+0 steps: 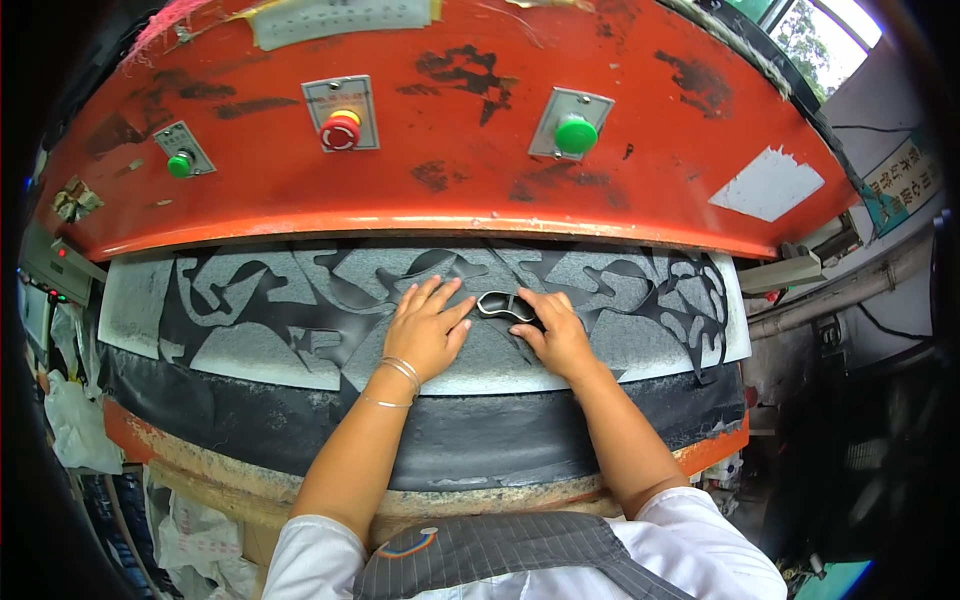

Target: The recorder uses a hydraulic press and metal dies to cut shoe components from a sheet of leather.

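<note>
Head view, sole entry

Item: one die (508, 304), a small curved metal outline, dark inside, with a bar across it. Position: near the middle of the bed (490, 445), over the grey sheet (225, 360) and the black web (262, 318) of cut-outs, between the two hands

Right grip (557, 335): pinching the die at its right end, forefinger along the far rim, thumb by the near rim; the other fingers are bunched behind the forefinger

Left grip (427, 325): fingers spread, palm down over the sheet, nothing held; forefinger tip just beside the die's left end, contact not certain. Two thin bangles (400, 378) at the wrist

Handling, by judgement: stiff and rigid, fairly heavy for its size, not fragile; the narrow rim probably smooth and apt to slide under light fingers. The lower edge, out of sight, may be sharp. Best hold: the outer side walls at both ends, thumb and forefinger opposed, fingertips kept above the bottom edge. The web, by contrast, looks thin, limp and easily dragged

Surroundings: orange beam (470, 195) spanning the far side of the bed, bearing a red button (340, 130), a large green button (576, 134) and a small green button (180, 165); plastic bag (80, 425) hanging at left
</note>
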The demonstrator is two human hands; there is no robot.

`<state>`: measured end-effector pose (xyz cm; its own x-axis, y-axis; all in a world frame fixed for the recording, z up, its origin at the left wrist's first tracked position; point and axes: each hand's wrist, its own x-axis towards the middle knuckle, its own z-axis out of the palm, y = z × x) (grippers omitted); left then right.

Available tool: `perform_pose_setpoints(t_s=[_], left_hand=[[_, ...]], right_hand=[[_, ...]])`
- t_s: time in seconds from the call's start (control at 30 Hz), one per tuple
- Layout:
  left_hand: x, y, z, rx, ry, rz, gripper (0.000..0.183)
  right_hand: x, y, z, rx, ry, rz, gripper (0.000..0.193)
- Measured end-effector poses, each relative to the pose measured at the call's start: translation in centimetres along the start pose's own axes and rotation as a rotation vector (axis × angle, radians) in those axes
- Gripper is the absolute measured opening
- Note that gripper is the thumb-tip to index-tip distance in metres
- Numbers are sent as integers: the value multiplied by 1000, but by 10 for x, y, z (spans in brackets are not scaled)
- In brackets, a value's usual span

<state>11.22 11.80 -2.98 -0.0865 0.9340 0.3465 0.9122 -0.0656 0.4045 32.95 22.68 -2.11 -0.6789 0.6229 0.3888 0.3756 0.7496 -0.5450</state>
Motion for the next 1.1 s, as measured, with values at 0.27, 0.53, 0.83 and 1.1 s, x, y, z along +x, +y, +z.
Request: perform_pose_setpoints(t_s=[0.27, 0.53, 0.83, 1.1], left_hand=[[2, -96, -146, -239, 899, -236, 22], [-20, -135, -248, 118, 800, -220, 37], [-168, 38, -96, -217, -271, -150, 21], [-207, 108, -57, 5, -32, -197, 12]], right_hand=[[38, -63, -77, 147, 319, -56, 64], [96, -95, -94, 29, 532, 33, 23], [-65, -91, -47, 104, -293, 101, 32], [-35, -34, -13, -87, 155, 249, 32]])
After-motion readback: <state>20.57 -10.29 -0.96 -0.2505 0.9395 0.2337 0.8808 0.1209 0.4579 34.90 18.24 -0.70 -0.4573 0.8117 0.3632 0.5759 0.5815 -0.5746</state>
